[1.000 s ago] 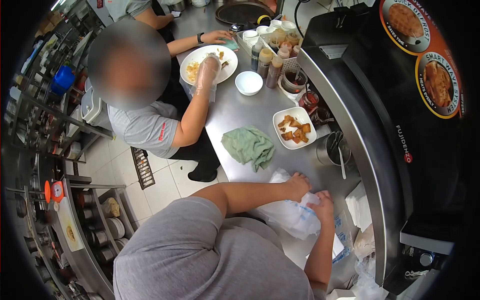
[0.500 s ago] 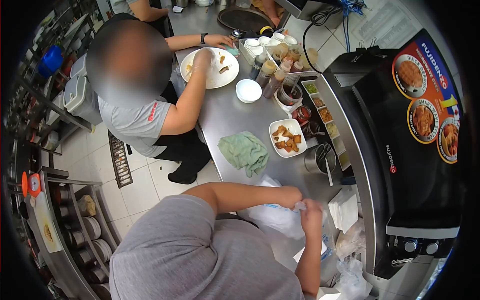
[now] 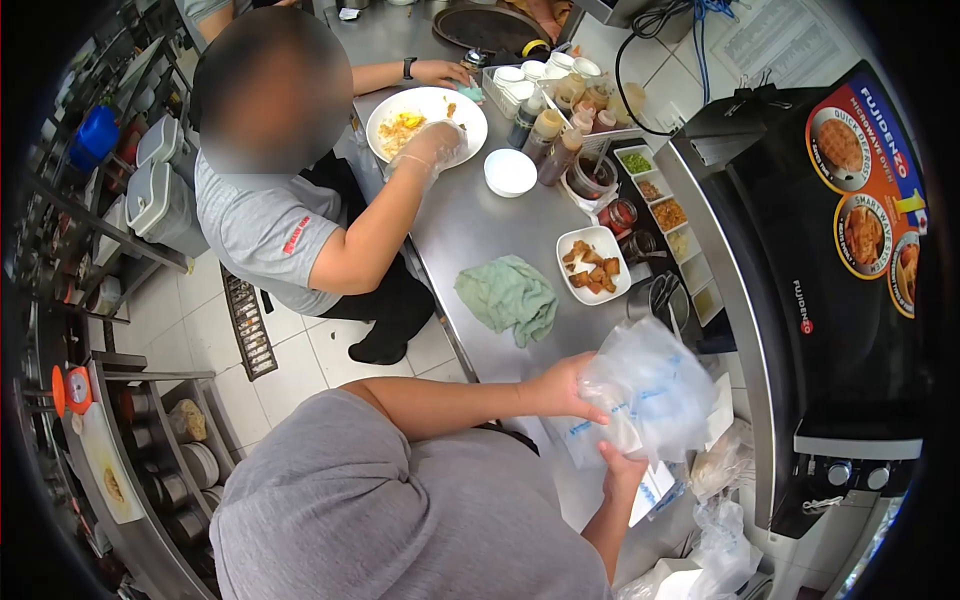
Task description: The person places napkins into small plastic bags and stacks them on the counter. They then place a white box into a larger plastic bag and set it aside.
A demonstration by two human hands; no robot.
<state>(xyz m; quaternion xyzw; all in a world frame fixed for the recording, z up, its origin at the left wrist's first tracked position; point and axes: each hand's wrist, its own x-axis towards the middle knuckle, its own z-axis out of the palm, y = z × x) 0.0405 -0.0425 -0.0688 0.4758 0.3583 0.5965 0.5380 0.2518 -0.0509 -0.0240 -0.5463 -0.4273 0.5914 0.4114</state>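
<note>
Clamping plastic bag in left hand and right hand — partly blocking metal pot behind bag; noting green cloth beyond-left of bag, square bowl beyond, microwave right.

Bright light, strong fisheye edge distortion

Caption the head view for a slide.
Left hand holds a translucent plastic bag, right hand at its edge, green cloth nearby.

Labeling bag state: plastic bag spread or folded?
Spread loosely, not folded: the plastic bag fans out wide and wrinkled at the left hand and right hand. Open or shut: cannot tell.
</note>
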